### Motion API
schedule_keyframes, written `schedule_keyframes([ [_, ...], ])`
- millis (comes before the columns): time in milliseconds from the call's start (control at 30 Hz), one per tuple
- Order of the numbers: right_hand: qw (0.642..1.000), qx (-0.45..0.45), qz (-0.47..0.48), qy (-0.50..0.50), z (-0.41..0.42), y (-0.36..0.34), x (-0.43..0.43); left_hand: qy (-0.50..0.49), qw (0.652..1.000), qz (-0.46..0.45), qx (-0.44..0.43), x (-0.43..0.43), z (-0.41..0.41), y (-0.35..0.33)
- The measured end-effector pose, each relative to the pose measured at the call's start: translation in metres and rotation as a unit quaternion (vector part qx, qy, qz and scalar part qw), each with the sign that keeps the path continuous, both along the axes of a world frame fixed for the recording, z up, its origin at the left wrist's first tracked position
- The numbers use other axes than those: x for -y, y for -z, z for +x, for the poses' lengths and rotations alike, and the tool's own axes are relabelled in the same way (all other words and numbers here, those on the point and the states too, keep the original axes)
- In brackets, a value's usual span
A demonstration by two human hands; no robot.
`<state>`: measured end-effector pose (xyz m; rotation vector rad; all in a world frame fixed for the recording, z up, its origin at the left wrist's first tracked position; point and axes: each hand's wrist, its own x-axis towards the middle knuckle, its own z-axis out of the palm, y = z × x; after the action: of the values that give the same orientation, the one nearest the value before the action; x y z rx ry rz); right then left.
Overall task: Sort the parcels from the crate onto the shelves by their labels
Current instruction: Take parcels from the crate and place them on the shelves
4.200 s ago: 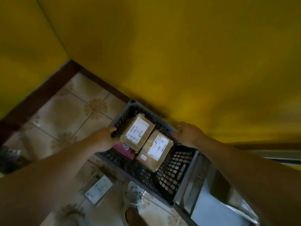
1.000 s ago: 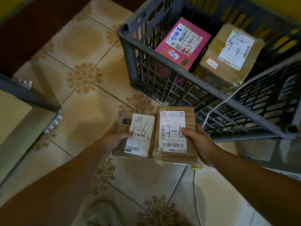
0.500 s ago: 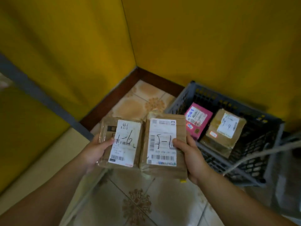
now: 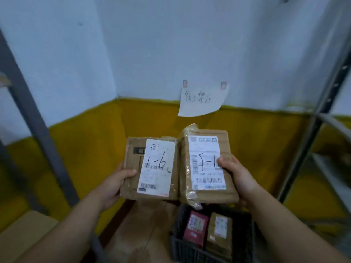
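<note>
**Two parcels held above the crate, shelving not yet begun**

We find the left hand gripping the left parcel, thumb on its face and fingers underneath. Its label reads "1-6". The right hand grips the right parcel the same way, with the thumb covering part of the handwritten mark. The two parcels touch edge to edge, directly above the crate. In the crate lie a pink parcel and a brown parcel, side by side.

Risks, in our judgement:
- The right parcel's mark may be misread while the thumb hides it, sending it to the wrong shelf.
- Each parcel is held from one side only, and loose wrap on the right one could let it slip down onto the crate.

For clearance, a grey post stands left of the crate and a shelf frame right of it. Both are well apart from the hands. A paper note hangs on the wall behind the crate. Open room lies between the post and the frame.
</note>
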<state>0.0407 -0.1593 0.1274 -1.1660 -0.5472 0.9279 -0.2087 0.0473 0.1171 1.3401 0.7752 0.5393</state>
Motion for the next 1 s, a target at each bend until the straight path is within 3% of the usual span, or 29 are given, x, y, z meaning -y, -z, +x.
schedule_keyframes([
  [233,0.989,0.086,0.018,0.118,-0.021,-0.155,0.111,0.128,0.986,0.042,0.096,0.065,0.033,-0.147],
  [467,0.95,0.175,0.017,0.258,-0.036,-0.264,0.256,0.225,0.956,0.084,0.17,0.174,0.075,-0.247],
  [700,0.894,0.247,0.014,0.374,-0.066,-0.309,0.399,0.333,0.913,0.071,0.226,0.3,0.098,-0.295],
  [1000,0.822,0.257,-0.034,0.507,-0.121,-0.311,0.587,0.449,0.864,0.043,0.223,0.481,0.143,-0.3],
])
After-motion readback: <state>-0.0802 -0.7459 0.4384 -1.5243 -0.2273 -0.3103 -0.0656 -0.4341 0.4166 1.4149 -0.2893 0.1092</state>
